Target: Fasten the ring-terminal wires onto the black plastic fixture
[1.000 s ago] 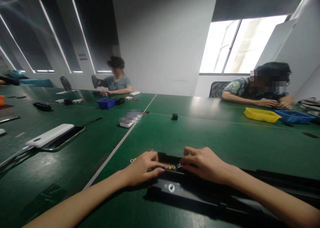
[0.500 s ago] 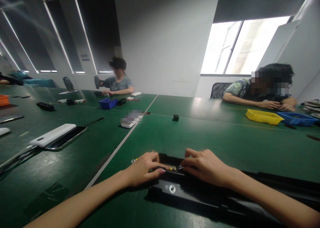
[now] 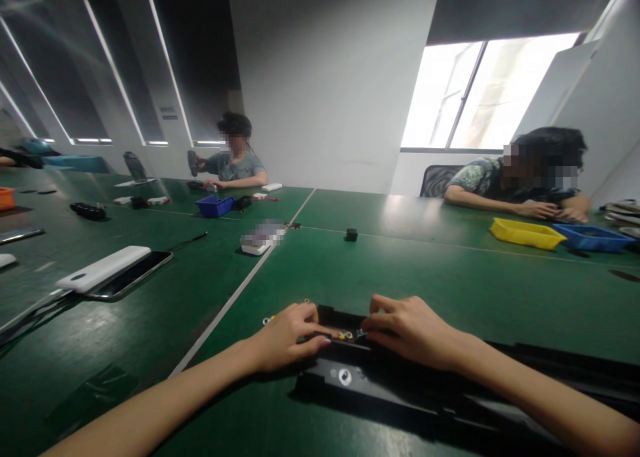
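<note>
Left hand (image 3: 285, 340): fingers curled, thumb and forefinger drawn close together, tips at the small yellow ring terminals (image 3: 345, 335) on the near-left end of the black housing (image 3: 395, 393). Can't tell whether it actually pinches one or just presses on it.

Right hand (image 3: 407, 330): knuckles up, fingers bunched and tipped down onto the same spot from the other side. Its grip is hidden under the fingers, so can't tell.

Housing lies flat on the green desk (image 3: 350, 270) right in front of the person and runs off to the right under the right forearm. Silver round fitting (image 3: 343, 376) sits in its near face, just below the hands.

Progress, my read:
- Terminals are at the housing, in the pocket between the two hands. Whether they are seated or fastened doesn't show.
- A few small loose bits (image 3: 267, 321) lie on the desk just left of the left hand, so not everything is in.
- No tool in either hand.

Around:
- White power bank (image 3: 103, 269) lies on a phone (image 3: 133, 275), well off to the left.
- Small black block (image 3: 351, 234) sits mid-desk.
- Yellow tray (image 3: 525, 232) and blue tray (image 3: 593, 237) sit far right by a co-worker (image 3: 530, 177).
- Second person (image 3: 235, 163) sits far left behind a blue bin (image 3: 215, 205).
</note>
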Demonstrator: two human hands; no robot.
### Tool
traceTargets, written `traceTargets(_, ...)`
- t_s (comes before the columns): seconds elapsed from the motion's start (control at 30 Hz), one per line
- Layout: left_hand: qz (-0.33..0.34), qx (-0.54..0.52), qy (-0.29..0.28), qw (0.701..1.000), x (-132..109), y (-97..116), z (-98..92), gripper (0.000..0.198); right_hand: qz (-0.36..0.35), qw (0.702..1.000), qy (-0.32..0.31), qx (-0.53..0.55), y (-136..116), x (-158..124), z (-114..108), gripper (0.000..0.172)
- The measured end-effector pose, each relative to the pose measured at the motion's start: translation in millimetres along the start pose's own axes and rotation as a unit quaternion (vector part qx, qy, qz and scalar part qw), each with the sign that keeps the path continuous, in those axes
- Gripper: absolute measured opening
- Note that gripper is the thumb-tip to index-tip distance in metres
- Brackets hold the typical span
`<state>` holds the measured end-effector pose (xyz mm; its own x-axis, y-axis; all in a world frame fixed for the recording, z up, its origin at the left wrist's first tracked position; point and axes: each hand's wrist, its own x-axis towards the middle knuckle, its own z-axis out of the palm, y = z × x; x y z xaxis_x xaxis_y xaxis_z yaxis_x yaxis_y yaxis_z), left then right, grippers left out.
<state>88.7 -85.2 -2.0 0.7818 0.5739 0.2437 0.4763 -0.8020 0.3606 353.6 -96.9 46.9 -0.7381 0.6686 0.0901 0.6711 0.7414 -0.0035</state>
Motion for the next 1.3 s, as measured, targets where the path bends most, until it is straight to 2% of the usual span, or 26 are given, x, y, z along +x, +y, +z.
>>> traceTargets(1.3,0.01,0.002,-0.011,1.0,0.7,-1.8,0.2,0.035,-0.001,1.0,0.015,-0.006,1.4,0.6,3.0,0.022)
